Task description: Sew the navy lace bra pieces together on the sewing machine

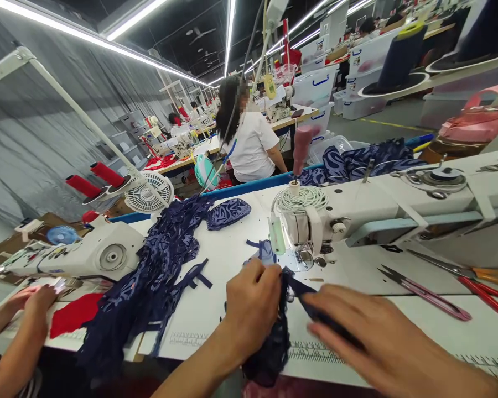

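Observation:
In the head view my left hand (253,304) is closed on a navy patterned fabric piece (268,354), which hangs over the table's front edge. My right hand (369,326), slightly blurred, pinches a navy fabric strip (302,287) that runs across from the piece. Just beyond my hands is the sewing machine's needle area (305,257); a lighter blue end of fabric (266,250) lies beside it. A heap of navy patterned pieces (161,249) spreads to the left, and one separate cup-shaped piece (229,213) rests behind.
Pink thread snips (427,293) and red-handled scissors (485,293) lie at the right. The machine arm (373,204) crosses the table's back. At far left, another person's hands (41,298) work red fabric (74,315) at a second machine (78,254). A person in white (253,143) sits ahead.

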`<state>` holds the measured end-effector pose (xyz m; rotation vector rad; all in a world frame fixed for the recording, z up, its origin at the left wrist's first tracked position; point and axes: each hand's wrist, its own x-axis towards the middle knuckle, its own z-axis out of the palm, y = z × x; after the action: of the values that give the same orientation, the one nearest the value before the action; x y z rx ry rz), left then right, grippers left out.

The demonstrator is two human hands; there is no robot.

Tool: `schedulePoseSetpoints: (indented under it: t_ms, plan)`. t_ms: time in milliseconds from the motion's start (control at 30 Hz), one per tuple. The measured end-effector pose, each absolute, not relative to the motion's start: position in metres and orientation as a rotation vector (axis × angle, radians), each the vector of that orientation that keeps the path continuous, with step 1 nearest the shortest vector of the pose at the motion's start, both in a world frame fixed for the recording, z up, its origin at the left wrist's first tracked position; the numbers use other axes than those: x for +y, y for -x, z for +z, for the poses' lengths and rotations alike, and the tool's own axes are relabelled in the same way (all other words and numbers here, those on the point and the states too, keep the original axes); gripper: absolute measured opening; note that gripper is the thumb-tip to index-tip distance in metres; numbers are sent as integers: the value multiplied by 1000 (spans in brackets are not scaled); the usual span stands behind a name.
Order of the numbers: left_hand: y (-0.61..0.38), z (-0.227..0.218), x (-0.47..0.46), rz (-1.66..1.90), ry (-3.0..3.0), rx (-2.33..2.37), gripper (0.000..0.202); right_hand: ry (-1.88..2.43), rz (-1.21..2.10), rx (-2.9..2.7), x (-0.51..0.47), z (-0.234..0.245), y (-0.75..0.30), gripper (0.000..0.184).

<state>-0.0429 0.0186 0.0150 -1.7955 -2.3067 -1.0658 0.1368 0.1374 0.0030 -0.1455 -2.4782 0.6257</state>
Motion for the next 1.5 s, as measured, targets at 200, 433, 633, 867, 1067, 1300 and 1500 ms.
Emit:
schedulePoseSetpoints:
  t_ms: [200, 433, 633, 867, 1067, 1300, 1500]
  plan:
    - [47, 1, -9, -1525, 1727, -2104, 19, -67, 433, -2326, 120, 1, -121, 23]
    - [42, -18, -29, -1532, 1720, -2021, 23, -40, 584, -2255, 125, -19, -88, 18]
    - [34, -12, -36, -1329, 1816, -1847, 37, -137, 552, -2249, 118, -19, -89, 23]
    - [34, -23, -34, -1316, 1663, -2065, 19, -106, 391, -2264, 122, -20, -96, 18]
    - [42, -15, -37, -1567, 1571, -2405, 9, 20, 386, -2264, 110, -31, -98, 11]
    - [46, -3, -38, -1641, 1490, -2573, 8, 35, 685, -2310, 112, -31, -89, 10]
    - [53, 9, -44, -1775, 1528, -2632, 12, 110, 1209, -2500, 132, -8, -79, 20]
